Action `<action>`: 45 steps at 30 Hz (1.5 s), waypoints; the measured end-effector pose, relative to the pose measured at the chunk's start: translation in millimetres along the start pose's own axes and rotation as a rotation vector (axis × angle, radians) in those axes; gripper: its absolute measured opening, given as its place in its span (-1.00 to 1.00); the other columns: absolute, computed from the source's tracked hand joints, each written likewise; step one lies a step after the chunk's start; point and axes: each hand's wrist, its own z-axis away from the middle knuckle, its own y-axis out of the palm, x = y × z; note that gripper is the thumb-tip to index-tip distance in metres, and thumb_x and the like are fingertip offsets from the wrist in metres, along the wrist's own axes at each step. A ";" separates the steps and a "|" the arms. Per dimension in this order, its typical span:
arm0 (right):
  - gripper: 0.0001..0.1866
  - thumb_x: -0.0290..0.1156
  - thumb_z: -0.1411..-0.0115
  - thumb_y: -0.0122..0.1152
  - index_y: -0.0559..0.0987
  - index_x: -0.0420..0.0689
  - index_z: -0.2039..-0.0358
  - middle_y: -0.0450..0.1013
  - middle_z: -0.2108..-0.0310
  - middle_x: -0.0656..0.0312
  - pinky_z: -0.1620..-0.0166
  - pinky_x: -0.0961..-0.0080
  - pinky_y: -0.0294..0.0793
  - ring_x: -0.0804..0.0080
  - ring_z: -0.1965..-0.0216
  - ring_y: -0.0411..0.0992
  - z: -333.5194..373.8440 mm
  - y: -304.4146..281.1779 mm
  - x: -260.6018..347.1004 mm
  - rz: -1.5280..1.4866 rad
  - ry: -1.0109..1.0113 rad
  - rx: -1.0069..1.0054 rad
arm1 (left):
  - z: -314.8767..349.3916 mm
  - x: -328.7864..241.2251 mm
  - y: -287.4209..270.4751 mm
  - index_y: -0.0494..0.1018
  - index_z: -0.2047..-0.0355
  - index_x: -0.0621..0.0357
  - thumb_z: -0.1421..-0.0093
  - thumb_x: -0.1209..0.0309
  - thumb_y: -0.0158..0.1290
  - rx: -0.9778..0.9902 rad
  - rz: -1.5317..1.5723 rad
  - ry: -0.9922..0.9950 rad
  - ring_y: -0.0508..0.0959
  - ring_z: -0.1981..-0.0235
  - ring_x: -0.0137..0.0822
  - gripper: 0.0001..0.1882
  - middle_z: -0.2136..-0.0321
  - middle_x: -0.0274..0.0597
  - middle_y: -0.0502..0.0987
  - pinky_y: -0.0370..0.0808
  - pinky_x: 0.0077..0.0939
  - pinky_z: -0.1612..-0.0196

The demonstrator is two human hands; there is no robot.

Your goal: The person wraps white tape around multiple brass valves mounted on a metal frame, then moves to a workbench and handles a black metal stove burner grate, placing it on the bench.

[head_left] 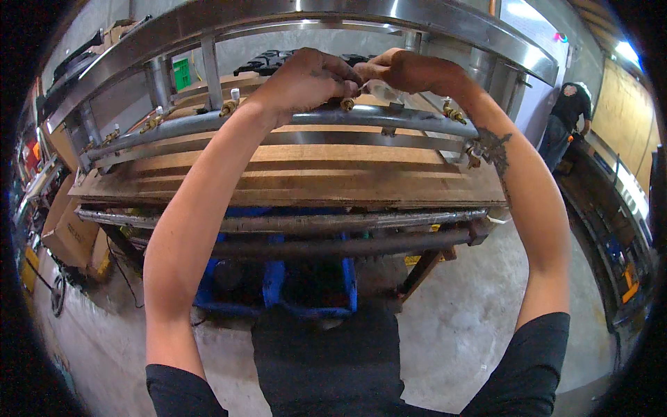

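Together just above the metal pipe (323, 118), left hand (316, 78) and right hand (415, 71) curl partly closed, whether around anything I cannot tell.

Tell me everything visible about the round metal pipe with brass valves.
The pipe is round, dull grey and metallic, lying crosswise below the steel top rail; its curve may be lens distortion. Brass-coloured valves line it, several white-tipped. A flat metal bar runs beneath it. The left forearm crosses in front. The left hand and right hand meet above it; whether their fingers touch it is unclear.
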 end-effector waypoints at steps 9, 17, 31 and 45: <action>-0.55 -0.03 -0.48 0.07 0.53 0.01 -0.22 0.56 -0.07 0.20 -0.11 0.37 0.40 0.41 0.04 0.44 24.6 -11.8 3.4 0.070 -0.126 0.117 | 2.3 -5.8 1.6 0.69 0.09 0.17 -0.20 0.40 0.29 -0.028 -0.043 -0.046 0.65 0.20 -0.28 -0.73 0.21 -0.06 0.71 0.55 -0.43 0.03; -0.71 -0.25 -0.48 0.07 0.47 -0.15 -0.07 0.52 0.15 -0.03 -0.04 0.21 0.47 0.06 0.09 0.48 16.0 -10.3 -8.1 0.454 -0.256 -0.063 | -2.0 5.0 3.2 0.64 0.11 0.28 -0.28 0.44 0.22 -0.015 0.033 0.020 0.60 0.30 -0.45 -0.78 0.31 -0.22 0.68 0.54 -0.52 0.15; -0.79 -0.29 -0.46 0.02 0.45 -0.16 0.05 0.54 0.32 -0.09 0.16 0.10 0.50 -0.04 0.29 0.54 41.8 -5.0 36.5 0.425 -0.164 -0.089 | 2.1 11.6 -1.7 0.57 -0.01 0.36 -0.37 0.49 0.11 0.034 0.151 -0.021 0.66 0.21 -0.41 -0.74 0.21 -0.15 0.68 0.63 -0.56 0.10; -0.63 -0.53 -0.07 0.18 0.57 -0.24 0.05 0.59 0.22 -0.17 0.09 0.03 0.58 -0.21 0.17 0.57 54.3 23.9 47.9 0.310 -0.210 -0.206 | -8.6 15.6 -3.3 0.65 0.02 0.09 -0.33 0.45 0.12 0.070 -0.272 0.156 0.65 0.20 -0.30 -0.75 0.24 -0.12 0.71 0.53 -0.38 0.03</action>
